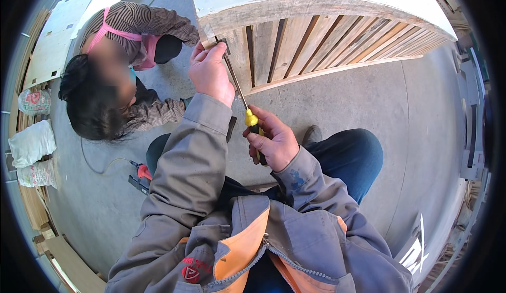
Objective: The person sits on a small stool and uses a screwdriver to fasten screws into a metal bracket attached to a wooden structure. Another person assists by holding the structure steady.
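Note:
My right hand [274,139] is wrapped round the yellow and black handle of a screwdriver [235,78]. Its long metal shaft slants up and left to the corner of a wooden crate [295,48]. There my left hand [212,74] pinches a small dark metal piece [223,45] between thumb and fingers, against the crate's corner. The screwdriver's tip meets this piece or lies just by it; my thumb partly hides the spot. Slatted boards form the crate's near side, under a pale flat top.
A co-worker [126,77] in a striped top and pink apron straps crouches at my left, close to the crate corner. On the concrete floor [311,103] lies a red and black tool [140,177] with a thin hose. White sacks [32,143] stand along the left edge.

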{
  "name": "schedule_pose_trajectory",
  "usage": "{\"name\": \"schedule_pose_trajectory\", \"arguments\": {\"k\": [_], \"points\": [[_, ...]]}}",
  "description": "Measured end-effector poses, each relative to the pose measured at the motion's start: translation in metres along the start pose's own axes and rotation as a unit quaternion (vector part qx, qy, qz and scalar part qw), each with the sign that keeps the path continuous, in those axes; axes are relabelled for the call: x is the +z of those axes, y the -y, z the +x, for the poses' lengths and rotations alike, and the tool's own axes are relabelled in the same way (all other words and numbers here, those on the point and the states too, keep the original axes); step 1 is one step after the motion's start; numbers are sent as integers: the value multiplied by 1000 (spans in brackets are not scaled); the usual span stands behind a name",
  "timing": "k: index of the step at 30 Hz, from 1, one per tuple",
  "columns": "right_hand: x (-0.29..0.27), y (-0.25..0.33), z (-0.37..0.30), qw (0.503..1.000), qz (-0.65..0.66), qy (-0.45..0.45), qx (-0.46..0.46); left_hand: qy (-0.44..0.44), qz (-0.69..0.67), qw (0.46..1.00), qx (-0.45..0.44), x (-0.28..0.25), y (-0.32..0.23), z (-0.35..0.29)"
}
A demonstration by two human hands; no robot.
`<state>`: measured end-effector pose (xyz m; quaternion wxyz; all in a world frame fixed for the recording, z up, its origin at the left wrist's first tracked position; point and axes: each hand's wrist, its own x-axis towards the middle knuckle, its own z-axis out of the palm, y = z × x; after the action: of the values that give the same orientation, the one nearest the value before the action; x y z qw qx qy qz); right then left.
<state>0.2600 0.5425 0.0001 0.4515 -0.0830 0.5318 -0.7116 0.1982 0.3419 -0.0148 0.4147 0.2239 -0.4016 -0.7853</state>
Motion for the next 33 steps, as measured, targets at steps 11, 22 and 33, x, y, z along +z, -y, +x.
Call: {"name": "schedule_pose_trajectory", "arguments": {"k": [11,22,33], "points": [[4,-20,5,992,-78,-77,-53,-37,8,999,-6,3,7,4],[16,-24,3,924,-306,-153,-171,-25,-16,1000,-8,0,-2,1],[12,-15,0,992,127,17,-10,-22,-31,999,-23,0,0,2]]}}
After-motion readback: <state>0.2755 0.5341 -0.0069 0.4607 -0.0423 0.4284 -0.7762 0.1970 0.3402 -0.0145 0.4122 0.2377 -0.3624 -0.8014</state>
